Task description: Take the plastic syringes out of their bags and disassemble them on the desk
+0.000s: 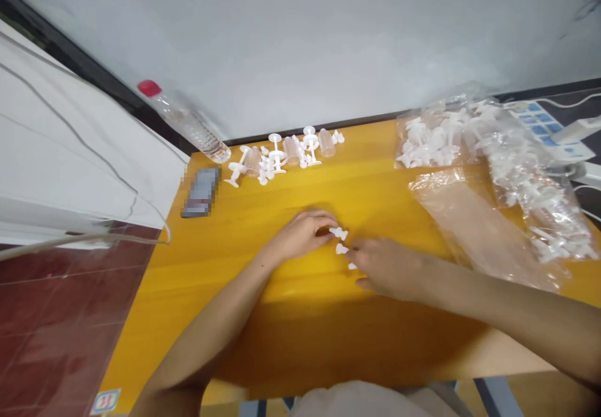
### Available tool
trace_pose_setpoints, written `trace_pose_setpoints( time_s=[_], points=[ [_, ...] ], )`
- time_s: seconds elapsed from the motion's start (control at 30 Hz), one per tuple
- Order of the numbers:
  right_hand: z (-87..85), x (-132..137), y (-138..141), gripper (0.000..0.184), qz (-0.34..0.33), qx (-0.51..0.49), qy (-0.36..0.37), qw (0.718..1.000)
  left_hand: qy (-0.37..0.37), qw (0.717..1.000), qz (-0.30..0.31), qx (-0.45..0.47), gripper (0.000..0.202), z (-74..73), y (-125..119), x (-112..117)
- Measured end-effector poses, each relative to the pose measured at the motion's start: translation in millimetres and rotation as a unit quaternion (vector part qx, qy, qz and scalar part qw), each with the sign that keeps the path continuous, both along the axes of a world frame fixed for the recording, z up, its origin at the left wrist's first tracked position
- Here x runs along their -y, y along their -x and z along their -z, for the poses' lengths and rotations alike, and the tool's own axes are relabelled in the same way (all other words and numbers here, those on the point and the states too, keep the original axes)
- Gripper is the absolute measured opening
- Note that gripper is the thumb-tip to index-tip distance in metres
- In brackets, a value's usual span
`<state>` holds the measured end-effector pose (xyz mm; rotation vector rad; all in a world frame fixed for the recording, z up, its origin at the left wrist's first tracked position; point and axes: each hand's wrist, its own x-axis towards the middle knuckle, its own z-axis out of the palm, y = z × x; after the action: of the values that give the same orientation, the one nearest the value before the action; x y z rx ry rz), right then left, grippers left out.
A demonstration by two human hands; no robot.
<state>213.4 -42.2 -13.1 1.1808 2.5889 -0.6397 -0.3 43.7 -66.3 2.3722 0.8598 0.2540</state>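
Over the middle of the table, my left hand (312, 232) pinches a small white plastic piece (339, 233) between thumb and fingertips. My right hand (382, 265) is just to the right, its fingers curled, with a second small white plastic piece (342, 249) at the fingertips. A third white bit (352, 267) shows by the right thumb, partly hidden by the fingers. The two hands are close but apart. The exact shape of the pieces is too small and blurred to make out.
Along the back edge lie white plunger-like parts (277, 154) and clear plastic cylinders (291, 151). A red-capped bottle (192, 126) and a phone (201, 193) are at the left. Bags of white parts (530, 179) and a flat clear bag (479, 229) lie at the right.
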Motion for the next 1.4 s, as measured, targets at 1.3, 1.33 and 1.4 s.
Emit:
trace_pose_setpoints(
  time_s=[1.3,1.33,1.4],
  points=[
    [39.7,-249.5,-53.2,0.019,0.450,-0.192,-0.039,0.871,-0.026,0.997,-0.040,-0.063,0.033,-57.2,-41.2,-95.0],
    [38.9,-249.5,-51.8,0.020,0.443,-0.179,-0.050,0.877,0.004,0.998,-0.003,-0.065,0.033,-52.5,-33.0,-79.4],
    [37.6,-249.0,-48.1,0.020,0.425,-0.166,-0.073,0.887,0.040,0.996,0.056,-0.064,0.033,-41.1,-22.3,-55.6]
  ],
)
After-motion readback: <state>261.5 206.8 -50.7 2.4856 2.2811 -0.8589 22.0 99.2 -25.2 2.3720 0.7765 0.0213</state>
